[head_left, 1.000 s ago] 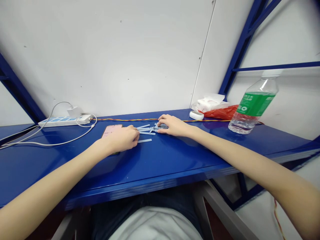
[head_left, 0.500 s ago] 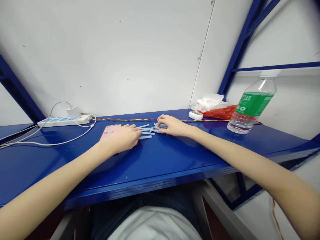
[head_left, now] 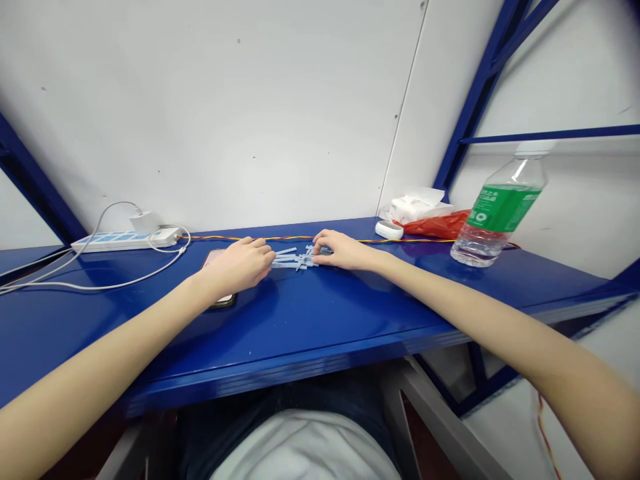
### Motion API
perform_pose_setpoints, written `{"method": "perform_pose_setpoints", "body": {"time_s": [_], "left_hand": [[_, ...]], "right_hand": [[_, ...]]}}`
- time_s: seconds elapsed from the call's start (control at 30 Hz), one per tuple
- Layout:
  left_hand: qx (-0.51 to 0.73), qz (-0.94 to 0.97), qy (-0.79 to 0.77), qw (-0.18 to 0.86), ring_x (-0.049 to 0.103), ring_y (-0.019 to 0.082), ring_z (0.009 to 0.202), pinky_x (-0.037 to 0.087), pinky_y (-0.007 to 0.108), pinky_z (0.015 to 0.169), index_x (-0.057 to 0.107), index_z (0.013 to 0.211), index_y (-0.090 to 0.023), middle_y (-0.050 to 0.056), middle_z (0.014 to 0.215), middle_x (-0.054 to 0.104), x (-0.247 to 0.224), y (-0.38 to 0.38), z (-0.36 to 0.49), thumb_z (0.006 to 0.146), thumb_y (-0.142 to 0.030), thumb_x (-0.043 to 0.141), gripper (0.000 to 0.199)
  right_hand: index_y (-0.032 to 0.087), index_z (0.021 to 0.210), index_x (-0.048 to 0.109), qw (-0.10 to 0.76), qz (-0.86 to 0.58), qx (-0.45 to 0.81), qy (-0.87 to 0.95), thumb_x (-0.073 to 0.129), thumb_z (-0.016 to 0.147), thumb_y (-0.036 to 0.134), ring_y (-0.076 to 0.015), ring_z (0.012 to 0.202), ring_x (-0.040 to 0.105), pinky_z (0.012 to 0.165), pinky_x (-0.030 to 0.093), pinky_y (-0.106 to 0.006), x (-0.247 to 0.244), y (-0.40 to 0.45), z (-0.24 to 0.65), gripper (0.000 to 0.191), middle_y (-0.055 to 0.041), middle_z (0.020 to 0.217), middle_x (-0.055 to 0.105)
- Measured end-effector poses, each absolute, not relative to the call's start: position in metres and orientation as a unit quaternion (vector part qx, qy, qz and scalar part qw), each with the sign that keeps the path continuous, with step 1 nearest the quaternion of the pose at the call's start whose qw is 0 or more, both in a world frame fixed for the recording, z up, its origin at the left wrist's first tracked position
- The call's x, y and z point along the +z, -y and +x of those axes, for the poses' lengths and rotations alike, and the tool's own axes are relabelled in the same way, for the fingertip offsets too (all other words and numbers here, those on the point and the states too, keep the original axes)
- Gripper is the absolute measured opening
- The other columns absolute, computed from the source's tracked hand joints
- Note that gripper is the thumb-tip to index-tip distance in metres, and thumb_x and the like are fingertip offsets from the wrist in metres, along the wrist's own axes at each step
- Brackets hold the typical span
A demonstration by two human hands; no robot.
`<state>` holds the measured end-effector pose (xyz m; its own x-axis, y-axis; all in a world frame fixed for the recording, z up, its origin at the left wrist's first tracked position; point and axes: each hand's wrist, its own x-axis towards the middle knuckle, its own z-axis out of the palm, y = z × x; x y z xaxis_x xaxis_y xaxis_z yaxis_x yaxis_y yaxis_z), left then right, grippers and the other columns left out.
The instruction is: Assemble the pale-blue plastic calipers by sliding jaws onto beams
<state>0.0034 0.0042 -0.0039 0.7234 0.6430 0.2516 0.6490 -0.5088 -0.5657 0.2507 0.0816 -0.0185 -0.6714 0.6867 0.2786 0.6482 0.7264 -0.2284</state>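
Left hand (head_left: 237,265), right hand (head_left: 343,251) flank pale plastic strips (head_left: 295,258) on blue bench (head_left: 320,320)

a white fabric top (head_left: 305,448) is worn over dark blue denim trousers (head_left: 330,393); the left forearm (head_left: 115,327) and right forearm (head_left: 475,313) are noted as bare and slender, as are the left hand (head_left: 235,267) and right hand (head_left: 345,251).

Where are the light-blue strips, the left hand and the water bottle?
light-blue strips (head_left: 295,260): head view, middle of the pile.
left hand (head_left: 237,263): head view, back of the hand.
water bottle (head_left: 503,208): head view, green label.
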Motion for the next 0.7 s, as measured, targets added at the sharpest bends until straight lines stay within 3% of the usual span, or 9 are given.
{"method": "perform_pose_setpoints", "body": {"time_s": [0.13,0.7], "left_hand": [[0.001,-0.864,0.39,0.319,0.06,0.022,0.084,0.043,0.032,0.071,0.062,0.082,-0.016,0.009,0.084,0.067,-0.0032,-0.0071,-0.0001,0.086,-0.021,0.049,0.015],[-0.009,-0.86,0.398,0.319,0.061,0.023,0.084,0.042,0.033,0.069,0.062,0.081,-0.016,0.009,0.082,0.066,-0.0006,-0.0086,-0.0042,0.087,-0.021,0.047,0.017]], "right_hand": [[0.02,0.095,0.066,0.166,-0.358,0.058,0.917,0.059,0.08,0.047,-0.025,0.106,0.054,0.093,0.043,-0.042,-0.0216,-0.084,0.2519,0.031,-0.0095,0.112,0.057],[0.018,0.086,0.065,0.167,-0.345,0.02,0.924,0.061,0.08,0.028,-0.0247,0.105,0.055,0.09,0.043,-0.04,-0.0162,-0.0801,0.2514,0.013,-0.0097,0.113,0.059]]}}
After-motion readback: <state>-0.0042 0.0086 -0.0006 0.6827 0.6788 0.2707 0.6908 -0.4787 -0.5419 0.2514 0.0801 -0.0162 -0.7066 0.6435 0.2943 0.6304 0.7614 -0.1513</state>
